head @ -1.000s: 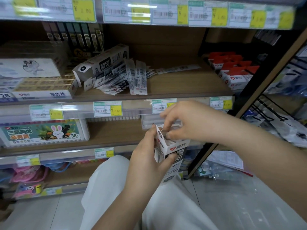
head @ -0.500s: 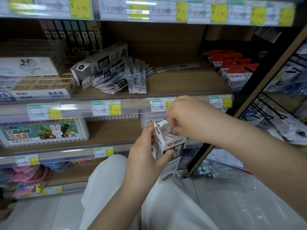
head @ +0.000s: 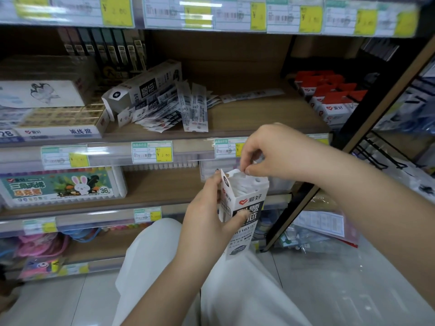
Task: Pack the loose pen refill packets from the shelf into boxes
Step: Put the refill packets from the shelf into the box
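Note:
My left hand point(head: 207, 215) grips an upright white and black refill box point(head: 244, 208) in front of my lap, thumb across its front. The box's top is open and white packet ends show inside. My right hand point(head: 270, 154) hovers over the opening, thumb and forefinger pinching the top flap point(head: 235, 173). On the upper wooden shelf point(head: 259, 118) lies a loose pile of refill packets point(head: 169, 111), with another white box point(head: 146, 88) lying on its side over them, its end flap open. One packet point(head: 254, 94) lies apart to the right.
Red and white boxes point(head: 329, 100) stand at the shelf's right end, flat eraser boxes point(head: 61, 118) at its left. A marker set point(head: 58, 187) fills the shelf below. A dark wire rack point(head: 381, 151) stands to the right, clear bags point(head: 317, 229) on the floor.
My right hand has lifted slightly off the box's opening and now pinches the flap. The box stays upright in my left hand.

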Motion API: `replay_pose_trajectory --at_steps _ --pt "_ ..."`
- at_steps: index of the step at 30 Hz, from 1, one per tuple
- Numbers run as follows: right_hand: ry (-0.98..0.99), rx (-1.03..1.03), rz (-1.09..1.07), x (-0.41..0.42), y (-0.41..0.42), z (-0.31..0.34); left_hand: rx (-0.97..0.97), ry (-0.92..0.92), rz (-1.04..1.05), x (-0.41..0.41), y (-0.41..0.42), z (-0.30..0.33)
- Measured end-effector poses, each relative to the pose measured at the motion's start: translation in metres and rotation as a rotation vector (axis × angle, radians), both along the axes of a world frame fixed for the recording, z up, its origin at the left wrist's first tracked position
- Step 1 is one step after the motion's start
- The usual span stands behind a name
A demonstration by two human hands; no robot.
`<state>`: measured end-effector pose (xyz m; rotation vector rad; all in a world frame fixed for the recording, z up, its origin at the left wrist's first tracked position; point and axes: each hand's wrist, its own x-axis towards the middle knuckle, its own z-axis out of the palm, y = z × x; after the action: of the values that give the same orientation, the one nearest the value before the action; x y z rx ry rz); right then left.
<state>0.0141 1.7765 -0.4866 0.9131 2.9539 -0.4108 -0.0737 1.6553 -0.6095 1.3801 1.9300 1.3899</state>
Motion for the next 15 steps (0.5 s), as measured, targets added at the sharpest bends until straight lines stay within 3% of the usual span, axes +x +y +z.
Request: replay_pose_trajectory --at_steps 8,15 --pt "-0.1 0.061 0.036 -0.0065 -0.0001 -0.002 -0.004 0.034 -0.011 0.0002 0.0006 0.0023" --pt "-0.056 0.114 0.014 -0.0071 -0.0059 -0.0072 -0.005 0.016 0.002 -0.0022 0.0013 0.0016"
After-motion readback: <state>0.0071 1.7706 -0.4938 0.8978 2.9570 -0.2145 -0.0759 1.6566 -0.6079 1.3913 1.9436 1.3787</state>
